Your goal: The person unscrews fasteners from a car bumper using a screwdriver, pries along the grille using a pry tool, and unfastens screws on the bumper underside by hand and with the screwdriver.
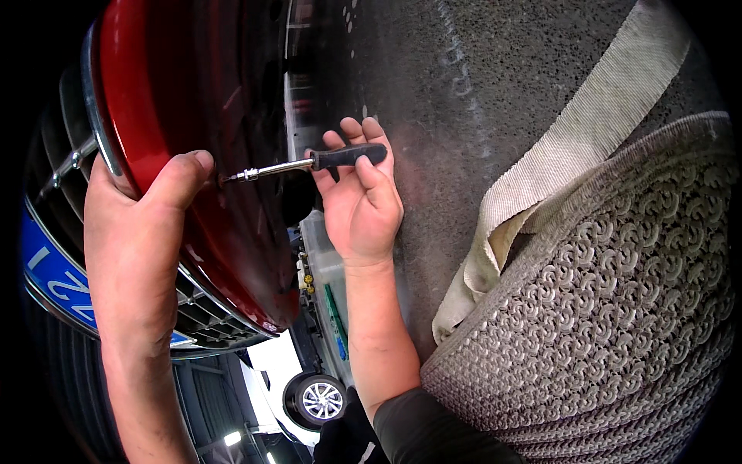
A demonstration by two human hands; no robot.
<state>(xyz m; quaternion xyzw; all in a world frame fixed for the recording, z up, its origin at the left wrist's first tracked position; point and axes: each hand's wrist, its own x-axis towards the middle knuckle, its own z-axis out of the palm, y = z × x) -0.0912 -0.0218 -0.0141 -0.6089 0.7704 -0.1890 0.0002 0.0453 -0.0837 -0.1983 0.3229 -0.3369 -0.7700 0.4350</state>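
Note:
My right hand point(362, 203) holds a screwdriver by its black handle point(352, 155), with the thumb and curled fingers around it, palm facing me. The steel shaft point(282, 167) points left, and its bit end is at the dark underside of the red bumper point(141, 93); I cannot tell whether it sits in a screw. My left hand point(143, 232) grips the bumper's lower edge beside the grille. Its thumb presses on the underside near the screwdriver's tip, while the other fingers are hidden at the grille side.
A chrome-trimmed grille point(69, 147) and a blue licence plate point(50, 267) lie left of my left hand. On the right are the rough grey concrete floor point(533, 54), a beige strap point(556, 139) and a woven mat point(610, 294). A white car's wheel point(321, 398) stands behind.

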